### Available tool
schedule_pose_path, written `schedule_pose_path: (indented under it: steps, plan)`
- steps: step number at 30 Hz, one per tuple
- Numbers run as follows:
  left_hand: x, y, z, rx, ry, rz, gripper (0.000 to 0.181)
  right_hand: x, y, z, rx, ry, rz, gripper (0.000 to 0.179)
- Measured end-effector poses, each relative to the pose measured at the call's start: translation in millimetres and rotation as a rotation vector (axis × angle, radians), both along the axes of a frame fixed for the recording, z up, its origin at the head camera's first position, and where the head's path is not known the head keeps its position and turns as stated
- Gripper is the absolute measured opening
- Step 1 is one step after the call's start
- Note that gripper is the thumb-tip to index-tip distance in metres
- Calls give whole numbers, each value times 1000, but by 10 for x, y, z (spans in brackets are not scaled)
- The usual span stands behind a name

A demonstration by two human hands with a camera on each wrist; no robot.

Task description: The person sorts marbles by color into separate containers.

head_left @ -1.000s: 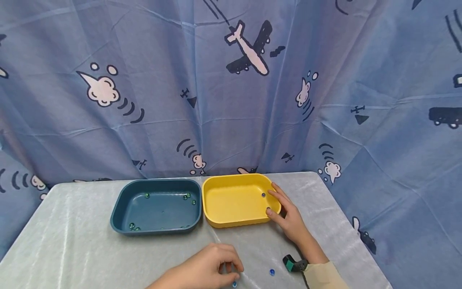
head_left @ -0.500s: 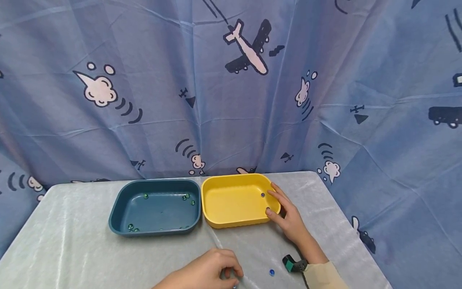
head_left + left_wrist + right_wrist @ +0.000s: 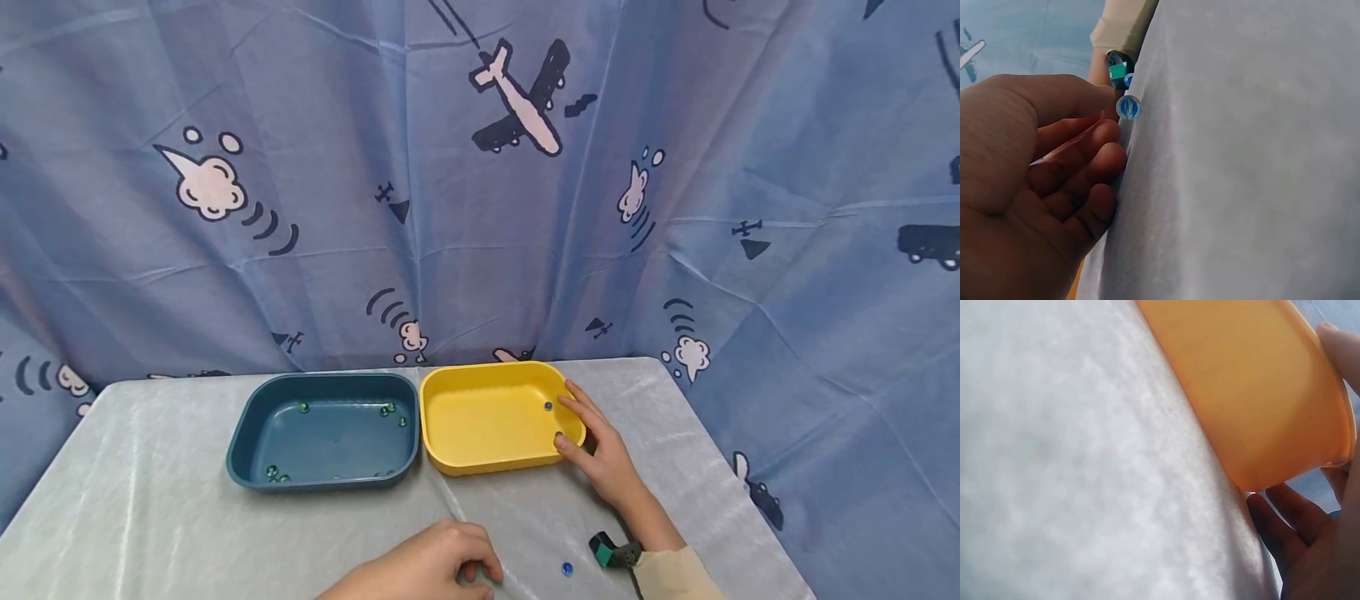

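At the front of the table, my left hand (image 3: 431, 567) has its fingers loosely bent. In the left wrist view, a clear marble with blue swirls (image 3: 1128, 107) sits right at the thumb tip, its whole round outline showing; the head view does not show it. My right hand (image 3: 607, 462) grips the right end of a yellow plastic bin (image 3: 472, 467), with fingers on both sides of its rim. Inside that bin are a blue marble (image 3: 548, 406) and another (image 3: 558, 435) partly hidden by the right hand. One more blue marble (image 3: 567, 569) lies on the cloth between the hands.
A dark teal bin (image 3: 322, 482) holding several green marbles stands against the yellow bin's left side. Near the right sleeve is a black wrist strap with a green piece (image 3: 604, 552). Behind the cloth-covered table (image 3: 135, 500) hangs a blue patterned curtain (image 3: 315, 167).
My left hand has shifted slightly right and down, and the marble by its thumb has passed from the head view. The right hand keeps its place on the yellow bin.
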State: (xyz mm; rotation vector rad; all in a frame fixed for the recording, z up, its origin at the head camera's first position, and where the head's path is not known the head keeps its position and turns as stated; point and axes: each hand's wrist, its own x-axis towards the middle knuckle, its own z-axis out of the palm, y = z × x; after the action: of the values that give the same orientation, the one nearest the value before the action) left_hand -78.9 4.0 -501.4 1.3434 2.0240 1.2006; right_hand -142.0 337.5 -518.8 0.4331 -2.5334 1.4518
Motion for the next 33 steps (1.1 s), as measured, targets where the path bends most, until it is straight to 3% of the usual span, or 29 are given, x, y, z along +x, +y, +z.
schedule_pose_path:
  steps: [8,17,33]
  plan:
    - [7,19,-54,29,5,-47,11,14,12,-9,0,4,0,58]
    - [2,22,-74,12,91,-55,9,10,1,16,4,9,-4,58]
    - [7,12,-77,10,85,-57,8,6,5,6,-27,14,21,58]
